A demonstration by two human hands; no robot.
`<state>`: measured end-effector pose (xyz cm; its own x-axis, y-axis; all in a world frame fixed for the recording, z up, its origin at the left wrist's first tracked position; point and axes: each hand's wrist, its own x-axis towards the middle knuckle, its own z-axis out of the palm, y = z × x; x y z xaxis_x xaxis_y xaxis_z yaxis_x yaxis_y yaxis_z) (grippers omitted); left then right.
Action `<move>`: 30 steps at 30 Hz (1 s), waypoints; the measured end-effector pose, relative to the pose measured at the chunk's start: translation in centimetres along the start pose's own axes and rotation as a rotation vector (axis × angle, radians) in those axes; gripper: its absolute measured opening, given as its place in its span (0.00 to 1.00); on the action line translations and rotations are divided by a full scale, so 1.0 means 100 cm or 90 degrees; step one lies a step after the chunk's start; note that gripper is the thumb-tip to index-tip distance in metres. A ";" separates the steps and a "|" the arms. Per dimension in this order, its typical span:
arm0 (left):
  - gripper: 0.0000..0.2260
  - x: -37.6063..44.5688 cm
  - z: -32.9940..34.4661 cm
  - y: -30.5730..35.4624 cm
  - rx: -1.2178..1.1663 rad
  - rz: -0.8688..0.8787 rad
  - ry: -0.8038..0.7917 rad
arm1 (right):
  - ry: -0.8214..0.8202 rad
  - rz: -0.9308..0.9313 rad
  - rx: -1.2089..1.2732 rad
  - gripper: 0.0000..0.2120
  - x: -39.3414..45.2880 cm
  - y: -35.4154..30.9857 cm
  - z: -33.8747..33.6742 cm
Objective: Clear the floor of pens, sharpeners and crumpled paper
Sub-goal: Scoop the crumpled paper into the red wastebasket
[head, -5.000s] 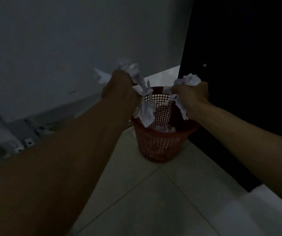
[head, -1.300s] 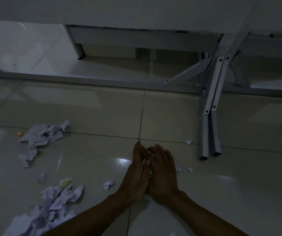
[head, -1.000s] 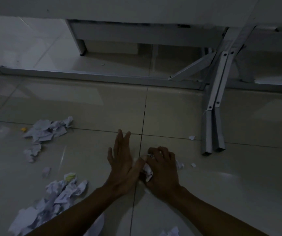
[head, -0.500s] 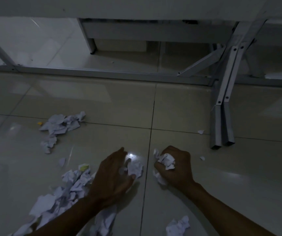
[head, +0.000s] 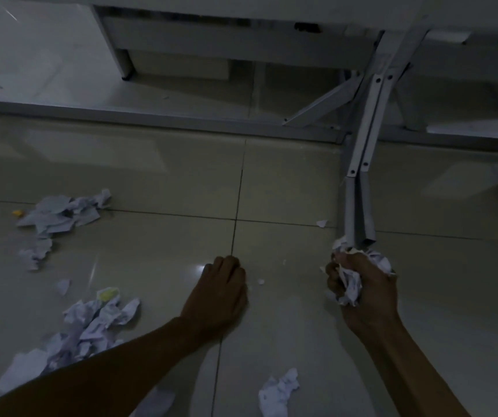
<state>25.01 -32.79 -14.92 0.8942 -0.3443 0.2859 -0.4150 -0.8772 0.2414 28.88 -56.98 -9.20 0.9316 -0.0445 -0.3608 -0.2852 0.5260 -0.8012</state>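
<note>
Paper wad (head: 350,282) held in right hand (head: 365,293) grip; left hand (head: 220,291) curled, contents untellable; paper heaps (head: 91,323) remain on floor (head: 157,254); clearing unfinished.

crumpled paper (head: 58,216): white | floor (head: 166,182): beige tiles | table legs (head: 359,206): grey

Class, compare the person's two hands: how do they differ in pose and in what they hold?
The right hand is raised and grips a wad of crumpled paper; the left hand is down at the floor, fingers curled under, and whether it holds anything is hidden. Both are bare.
</note>
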 end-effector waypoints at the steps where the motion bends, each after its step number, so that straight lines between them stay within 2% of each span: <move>1: 0.07 0.001 0.000 -0.002 0.041 0.011 -0.001 | 0.022 0.024 0.007 0.10 -0.001 -0.001 -0.006; 2: 0.07 0.001 0.000 -0.002 0.070 0.022 0.006 | 0.035 0.056 0.029 0.09 -0.006 -0.009 -0.004; 5: 0.12 -0.001 0.001 -0.002 0.128 0.022 0.043 | 0.051 0.077 0.090 0.17 -0.009 -0.018 -0.012; 7: 0.17 -0.002 0.002 -0.003 0.136 0.002 0.062 | 0.001 0.071 0.155 0.08 -0.013 -0.024 -0.017; 8: 0.19 -0.003 0.002 -0.005 0.128 -0.005 0.063 | -0.040 0.087 0.181 0.11 -0.012 -0.022 -0.018; 10: 0.22 -0.003 0.003 -0.007 0.096 -0.012 0.064 | -0.154 0.095 0.235 0.23 -0.011 -0.017 -0.023; 12: 0.21 -0.001 0.001 -0.009 0.065 -0.017 0.053 | -0.128 0.008 0.243 0.24 -0.010 -0.014 -0.038; 13: 0.18 -0.001 0.001 -0.008 0.062 -0.013 0.044 | -0.173 -0.021 0.264 0.23 -0.007 -0.010 -0.052; 16: 0.19 -0.004 0.002 -0.004 0.099 -0.001 0.044 | -0.269 0.034 0.345 0.24 0.000 0.005 -0.086; 18: 0.20 -0.003 0.002 -0.002 0.124 0.001 0.062 | -0.260 0.059 0.342 0.25 -0.001 0.009 -0.090; 21: 0.23 -0.002 0.002 -0.001 0.154 0.009 0.106 | -0.255 0.098 0.277 0.33 0.000 0.001 -0.081; 23: 0.25 -0.002 0.002 -0.002 0.148 0.006 0.125 | -0.242 0.098 0.271 0.33 0.001 -0.003 -0.079; 25: 0.25 -0.003 0.001 -0.002 0.126 0.005 0.138 | -0.238 0.092 0.306 0.28 0.002 -0.001 -0.079; 27: 0.23 -0.005 0.001 -0.003 0.121 0.010 0.146 | -0.285 0.106 0.320 0.24 0.003 0.002 -0.076; 30: 0.17 -0.007 -0.001 -0.002 0.136 -0.010 0.141 | -0.351 0.055 0.325 0.24 0.004 0.009 -0.075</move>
<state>24.42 -32.36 -15.11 0.8323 -0.2690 0.4846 -0.3354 -0.9405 0.0541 27.27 -62.87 -13.61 0.9269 0.3750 -0.0135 -0.3470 0.8428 -0.4115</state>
